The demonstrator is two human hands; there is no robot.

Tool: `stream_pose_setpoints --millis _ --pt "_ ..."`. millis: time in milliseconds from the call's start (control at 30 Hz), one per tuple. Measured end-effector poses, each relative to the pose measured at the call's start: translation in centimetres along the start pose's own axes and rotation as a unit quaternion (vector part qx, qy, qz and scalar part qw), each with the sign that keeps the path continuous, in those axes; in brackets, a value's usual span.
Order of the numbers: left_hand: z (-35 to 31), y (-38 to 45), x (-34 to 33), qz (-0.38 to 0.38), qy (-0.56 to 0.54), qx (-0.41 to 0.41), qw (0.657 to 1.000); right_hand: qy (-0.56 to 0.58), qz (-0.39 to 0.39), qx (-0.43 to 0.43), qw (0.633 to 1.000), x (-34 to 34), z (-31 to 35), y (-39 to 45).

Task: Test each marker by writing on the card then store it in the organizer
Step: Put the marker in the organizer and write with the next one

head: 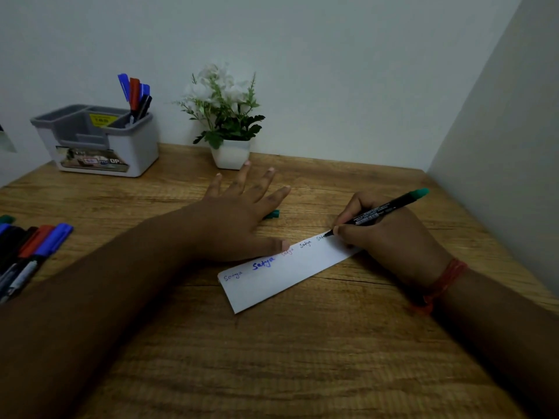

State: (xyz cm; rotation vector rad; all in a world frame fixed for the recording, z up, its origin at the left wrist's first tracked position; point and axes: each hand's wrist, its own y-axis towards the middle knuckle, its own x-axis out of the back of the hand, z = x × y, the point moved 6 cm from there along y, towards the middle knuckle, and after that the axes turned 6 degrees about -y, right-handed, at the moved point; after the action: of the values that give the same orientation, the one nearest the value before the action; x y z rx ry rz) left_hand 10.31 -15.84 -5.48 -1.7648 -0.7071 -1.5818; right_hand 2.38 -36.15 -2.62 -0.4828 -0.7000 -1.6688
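our right hand (390, 234) fingers pinch the green marker (381, 212), tip on the card's (290, 275) far end; left hand (239, 219) lies flat, fingers spread, thumb pinning the card. little room remains there, so we judge the stroke may run onto the desk (272, 358). the loose cap (271, 214) by our left fingers could roll; the organizer (99, 140) stands well apart.

I count one card (284, 273), one organizer (96, 140) holding four markers (136, 96), one marker in my right hand (393, 234), and one potted plant (225, 116)
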Motion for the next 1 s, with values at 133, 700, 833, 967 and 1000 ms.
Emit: stream_pose_setpoints --millis 133,700,833,967,1000 --pt "0.02 0.00 -0.10 0.001 0.003 0.001 1.000 0.003 -0.004 -0.008 1.000 0.05 -0.19 0.01" --pt "-0.12 -0.12 0.06 0.011 -0.002 0.006 1.000 -0.016 -0.011 -0.005 1.000 0.33 0.03 -0.04" --pt "0.06 -0.02 -0.05 0.009 0.000 0.003 1.000 -0.020 -0.010 -0.006 1.000 0.29 0.12 -0.06" --pt "0.17 0.06 -0.20 0.009 -0.002 0.002 1.000 -0.010 -0.013 -0.011 1.000 0.36 0.04 0.06" --pt "0.21 0.08 -0.21 0.007 -0.002 0.000 1.000 0.000 -0.020 -0.011 1.000 0.45 -0.01 0.15"
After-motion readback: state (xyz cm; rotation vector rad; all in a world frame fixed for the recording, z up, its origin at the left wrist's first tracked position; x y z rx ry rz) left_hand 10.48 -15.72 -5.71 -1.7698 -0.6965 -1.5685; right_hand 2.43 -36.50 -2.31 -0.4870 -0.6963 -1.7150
